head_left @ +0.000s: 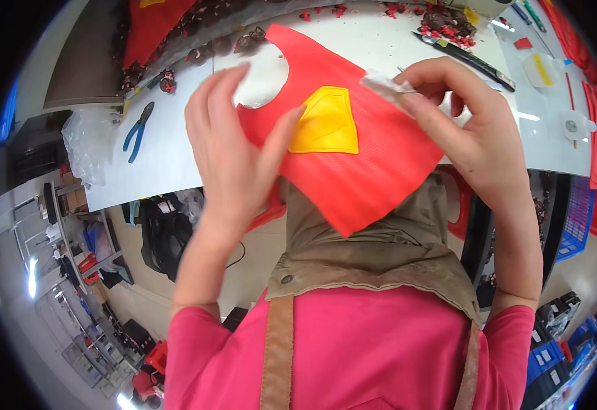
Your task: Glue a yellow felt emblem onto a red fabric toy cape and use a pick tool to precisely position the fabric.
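A cut piece of red sheet material (pixel 373 160) with a curved notch lies on the white table, its pointed lower end reaching past the edge over my apron. A yellow five-sided patch (pixel 325 123) with a line along its border sits on it. At the notched side is my left hand (pixel 228 147), slightly blurred, with fingers stretched and its thumb along the patch's left edge. My right hand (pixel 466 116) pinches a crumpled white scrap (pixel 384 85) between thumb and forefinger, over the upper right part of the red piece. Whether the scrap is cloth or paper I cannot tell.
Blue-handled pliers (pixel 138 131) and a clear plastic bag (pixel 92 145) lie on the left. A black utility knife (pixel 468 60) rests at the far right. Beyond it stand small white bottles (pixel 576 127). Dark round pieces and red bits (pixel 442 24) line the back.
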Demonstrator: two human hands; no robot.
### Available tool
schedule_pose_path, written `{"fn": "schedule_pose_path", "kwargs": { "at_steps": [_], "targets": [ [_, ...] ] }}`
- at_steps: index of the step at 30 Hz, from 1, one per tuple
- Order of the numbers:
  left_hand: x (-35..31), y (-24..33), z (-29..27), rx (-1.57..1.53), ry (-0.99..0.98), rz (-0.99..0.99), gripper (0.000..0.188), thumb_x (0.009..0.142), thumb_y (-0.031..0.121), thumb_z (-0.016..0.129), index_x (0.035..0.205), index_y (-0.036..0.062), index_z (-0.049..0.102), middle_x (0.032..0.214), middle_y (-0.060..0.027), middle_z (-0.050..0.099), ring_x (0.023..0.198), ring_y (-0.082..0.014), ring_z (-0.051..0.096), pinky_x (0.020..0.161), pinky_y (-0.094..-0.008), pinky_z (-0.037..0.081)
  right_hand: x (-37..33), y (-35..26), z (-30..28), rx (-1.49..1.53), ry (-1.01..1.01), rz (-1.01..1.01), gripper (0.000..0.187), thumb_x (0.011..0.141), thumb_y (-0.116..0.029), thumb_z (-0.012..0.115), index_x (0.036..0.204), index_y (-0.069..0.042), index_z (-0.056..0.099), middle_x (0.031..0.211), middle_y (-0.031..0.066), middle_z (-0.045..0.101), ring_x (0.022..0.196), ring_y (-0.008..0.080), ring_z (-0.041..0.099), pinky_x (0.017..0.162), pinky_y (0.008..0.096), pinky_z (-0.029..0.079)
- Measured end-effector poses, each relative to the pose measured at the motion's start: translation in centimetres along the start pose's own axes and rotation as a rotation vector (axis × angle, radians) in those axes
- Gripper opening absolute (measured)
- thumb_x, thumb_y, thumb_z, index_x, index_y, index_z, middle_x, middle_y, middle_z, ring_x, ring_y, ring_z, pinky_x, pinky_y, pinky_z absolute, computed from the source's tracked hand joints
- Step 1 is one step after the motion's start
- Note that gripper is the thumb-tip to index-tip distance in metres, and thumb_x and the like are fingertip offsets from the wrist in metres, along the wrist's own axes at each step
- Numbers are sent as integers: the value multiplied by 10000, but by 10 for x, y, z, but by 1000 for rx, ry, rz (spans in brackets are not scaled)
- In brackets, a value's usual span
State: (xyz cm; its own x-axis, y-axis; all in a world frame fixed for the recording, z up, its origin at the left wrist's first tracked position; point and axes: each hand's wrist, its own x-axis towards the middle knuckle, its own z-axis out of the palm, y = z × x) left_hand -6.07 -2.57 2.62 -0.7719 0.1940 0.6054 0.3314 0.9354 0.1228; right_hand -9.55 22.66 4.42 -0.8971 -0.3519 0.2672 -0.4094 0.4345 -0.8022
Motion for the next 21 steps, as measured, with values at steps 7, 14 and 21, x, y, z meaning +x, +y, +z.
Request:
{"fn": "schedule_pose_path", "kwargs": {
  "at_steps": [7, 14, 21],
  "targets": [
    [-25, 19, 11, -239, -310, 190, 356, 745, 96, 721, 1095, 101, 656, 1197, -58, 617, 1119, -252, 580, 895, -357, 450, 15, 16, 35, -35, -142, -9, 168, 857, -120, 640, 961, 9, 611, 740, 53, 591, 657, 108, 503, 620, 252, 429],
    [-29, 14, 17, -226, -270, 197, 388, 721, 106, 727, 1103, 131, 666, 1187, -25, 624, 1095, -225, 593, 818, -322, 454, 15, 9, 38, -65, -189, 226, 134, 845, -94, 639, 878, 17, 571, 698, 48, 568, 598, 109, 493, 569, 244, 425],
    [-30, 16, 15, -266, -329, 153, 371, 769, 94, 718, 1135, 120, 662, 1223, -52, 618, 1119, -254, 586, 878, -334, 452, 7, 3, 51, -253, -136, 112, 113, 848, -77, 619, 876, 2, 543, 697, 85, 587, 600, 179, 564, 579, 294, 454]
  ]
}}
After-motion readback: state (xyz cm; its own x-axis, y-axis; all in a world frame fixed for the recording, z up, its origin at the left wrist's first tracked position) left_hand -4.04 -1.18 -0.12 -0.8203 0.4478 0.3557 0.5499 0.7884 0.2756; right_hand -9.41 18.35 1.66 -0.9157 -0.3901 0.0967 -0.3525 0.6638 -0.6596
